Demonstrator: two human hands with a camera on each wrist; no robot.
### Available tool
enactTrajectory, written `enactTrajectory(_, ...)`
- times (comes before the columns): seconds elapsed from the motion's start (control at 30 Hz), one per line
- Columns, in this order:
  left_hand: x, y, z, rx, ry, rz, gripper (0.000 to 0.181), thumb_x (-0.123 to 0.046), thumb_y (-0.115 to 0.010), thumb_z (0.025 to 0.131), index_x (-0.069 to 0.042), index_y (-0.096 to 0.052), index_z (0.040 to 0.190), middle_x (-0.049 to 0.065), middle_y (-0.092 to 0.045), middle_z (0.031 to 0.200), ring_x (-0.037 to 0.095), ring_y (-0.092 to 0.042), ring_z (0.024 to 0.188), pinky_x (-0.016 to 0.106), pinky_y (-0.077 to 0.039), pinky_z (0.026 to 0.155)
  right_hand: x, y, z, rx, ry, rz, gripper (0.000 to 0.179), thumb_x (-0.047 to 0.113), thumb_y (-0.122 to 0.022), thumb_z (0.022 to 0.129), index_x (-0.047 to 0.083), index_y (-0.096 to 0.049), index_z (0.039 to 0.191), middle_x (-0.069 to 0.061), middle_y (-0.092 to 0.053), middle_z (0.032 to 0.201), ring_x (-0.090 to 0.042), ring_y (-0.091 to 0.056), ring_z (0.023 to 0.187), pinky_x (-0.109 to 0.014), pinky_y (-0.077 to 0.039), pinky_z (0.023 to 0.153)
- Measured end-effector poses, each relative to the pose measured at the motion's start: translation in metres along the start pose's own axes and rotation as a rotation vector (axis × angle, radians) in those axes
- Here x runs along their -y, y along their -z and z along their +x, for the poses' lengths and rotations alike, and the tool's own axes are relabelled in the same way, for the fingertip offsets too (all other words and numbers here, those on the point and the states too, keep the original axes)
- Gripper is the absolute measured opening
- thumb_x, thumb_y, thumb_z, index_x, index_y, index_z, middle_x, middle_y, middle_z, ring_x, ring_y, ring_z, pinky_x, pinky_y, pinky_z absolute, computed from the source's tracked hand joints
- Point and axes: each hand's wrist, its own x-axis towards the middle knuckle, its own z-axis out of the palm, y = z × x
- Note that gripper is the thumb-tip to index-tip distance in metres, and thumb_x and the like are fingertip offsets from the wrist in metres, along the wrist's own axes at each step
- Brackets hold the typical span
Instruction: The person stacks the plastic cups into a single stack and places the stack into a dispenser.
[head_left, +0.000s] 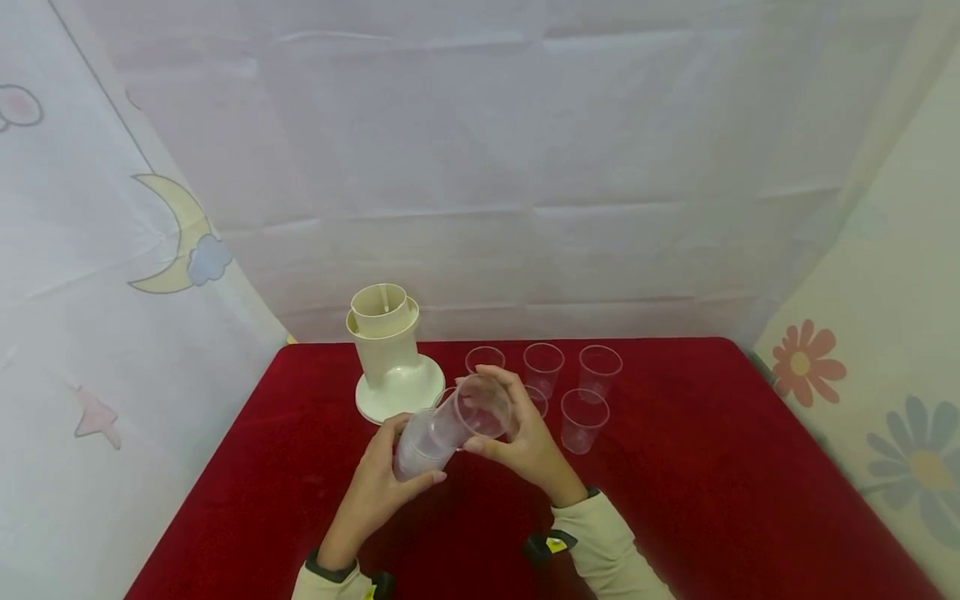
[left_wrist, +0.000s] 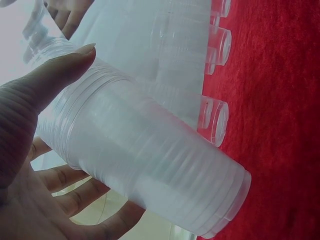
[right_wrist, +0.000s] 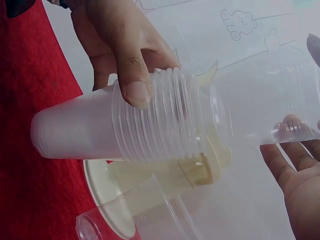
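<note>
My left hand (head_left: 375,483) grips a stack of nested clear plastic cups (left_wrist: 150,155), thumb on one side and fingers round the other. The stack tilts, its rims up and to the right. At its mouth a single clear plastic cup (right_wrist: 260,107) is held by my right hand (head_left: 536,446), thumb and fingers on either side near the rim. In the right wrist view this cup's base lies at or just inside the top of the stack; whether it touches cannot be told. Both hands are above the red cloth.
Several clear cups stand upright behind and right of my hands, among them a front-right cup (head_left: 583,423); some are partly hidden. A cream plastic cylinder on a round base (head_left: 401,387) stands back left. Red cloth (head_left: 712,492) covers the table, with printed hangings (head_left: 525,167) around it.
</note>
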Motion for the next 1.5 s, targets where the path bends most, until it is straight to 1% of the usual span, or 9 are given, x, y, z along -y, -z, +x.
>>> enactTrajectory(0.1, -0.001, 0.000, 0.000, -0.004, -0.011, 0.006, 0.089, -0.039, -0.092, 0.069, -0.015, -0.044, 0.139, 0.004, -0.057, 0.126, 0.023, -0.055, 0.108, 0.047, -0.047, 0.089, -0.001, -0.001, 0.000, 0.004, -0.007, 0.000, 0.081, 0.015, -0.077, 0.089, -0.006, -0.025, 0.147, -0.025, -0.047, 0.141, -0.030, -0.048, 0.132, -0.040, -0.040, 0.108)
enactTrajectory(0.3, -0.002, 0.001, 0.001, -0.014, -0.049, 0.010, 0.087, -0.038, -0.092, 0.069, -0.014, -0.044, 0.139, 0.004, -0.058, 0.125, 0.021, -0.056, 0.107, 0.047, -0.048, 0.087, -0.003, -0.003, 0.001, 0.005, -0.008, -0.010, 0.079, 0.016, -0.077, 0.088, 0.001, -0.028, 0.148, -0.025, -0.049, 0.139, -0.031, -0.049, 0.131, -0.041, -0.041, 0.108)
enactTrajectory(0.47, -0.002, 0.002, 0.001, -0.018, -0.044, 0.018, 0.087, -0.039, -0.092, 0.070, -0.014, -0.045, 0.139, 0.004, -0.058, 0.123, 0.021, -0.056, 0.106, 0.046, -0.048, 0.086, -0.005, -0.005, 0.000, 0.012, -0.024, -0.030, 0.079, 0.017, -0.077, 0.089, 0.002, -0.028, 0.149, -0.023, -0.049, 0.139, -0.034, -0.049, 0.130, -0.047, -0.041, 0.107)
enactTrajectory(0.73, -0.002, 0.000, 0.000, -0.011, -0.022, 0.031, 0.088, -0.040, -0.092, 0.069, -0.015, -0.045, 0.139, 0.004, -0.058, 0.124, 0.023, -0.055, 0.108, 0.047, -0.048, 0.088, -0.012, -0.008, -0.007, 0.000, -0.122, -0.111, 0.080, 0.022, -0.077, 0.088, 0.013, -0.029, 0.151, -0.011, -0.050, 0.144, -0.030, -0.047, 0.134, -0.053, -0.038, 0.109)
enactTrajectory(0.87, -0.001, -0.001, 0.000, -0.010, -0.033, 0.028, 0.087, -0.040, -0.091, 0.070, -0.015, -0.045, 0.139, 0.003, -0.058, 0.124, 0.023, -0.055, 0.108, 0.047, -0.049, 0.087, -0.014, -0.010, -0.008, 0.011, -0.141, -0.133, 0.081, 0.024, -0.077, 0.088, 0.014, -0.029, 0.152, -0.009, -0.051, 0.144, -0.029, -0.047, 0.135, -0.053, -0.038, 0.109)
enactTrajectory(1.07, -0.001, -0.001, -0.001, -0.007, -0.044, 0.027, 0.085, -0.040, -0.090, 0.071, -0.015, -0.045, 0.139, 0.004, -0.058, 0.125, 0.023, -0.055, 0.108, 0.046, -0.049, 0.086, -0.017, -0.012, -0.009, 0.026, -0.150, -0.154, 0.081, 0.026, -0.078, 0.087, 0.017, -0.029, 0.152, -0.009, -0.051, 0.144, -0.029, -0.048, 0.133, -0.054, -0.039, 0.108)
enactTrajectory(1.27, -0.001, -0.002, -0.002, -0.008, -0.034, 0.033, 0.086, -0.040, -0.091, 0.071, -0.014, -0.045, 0.138, 0.005, -0.058, 0.125, 0.023, -0.056, 0.108, 0.045, -0.050, 0.085, -0.022, -0.013, -0.009, 0.027, -0.183, -0.196, 0.084, 0.027, -0.080, 0.085, 0.016, -0.030, 0.152, -0.009, -0.050, 0.147, -0.028, -0.047, 0.134, -0.044, -0.040, 0.109)
enactTrajectory(1.37, -0.001, -0.002, -0.002, -0.011, -0.039, 0.037, 0.086, -0.041, -0.091, 0.071, -0.014, -0.045, 0.138, 0.005, -0.058, 0.125, 0.023, -0.056, 0.108, 0.044, -0.050, 0.084, -0.017, -0.014, -0.008, 0.031, -0.188, -0.203, 0.085, 0.026, -0.080, 0.085, 0.012, -0.030, 0.152, -0.016, -0.048, 0.148, -0.032, -0.046, 0.135, -0.046, -0.039, 0.109)
enactTrajectory(1.5, -0.001, -0.003, -0.002, -0.013, -0.042, 0.040, 0.086, -0.041, -0.091, 0.071, -0.014, -0.045, 0.139, 0.006, -0.058, 0.125, 0.023, -0.056, 0.108, 0.044, -0.050, 0.083, -0.001, -0.016, -0.003, 0.041, -0.181, -0.207, 0.083, 0.025, -0.079, 0.086, 0.003, -0.031, 0.150, -0.026, -0.045, 0.146, -0.038, -0.044, 0.134, -0.052, -0.038, 0.108)
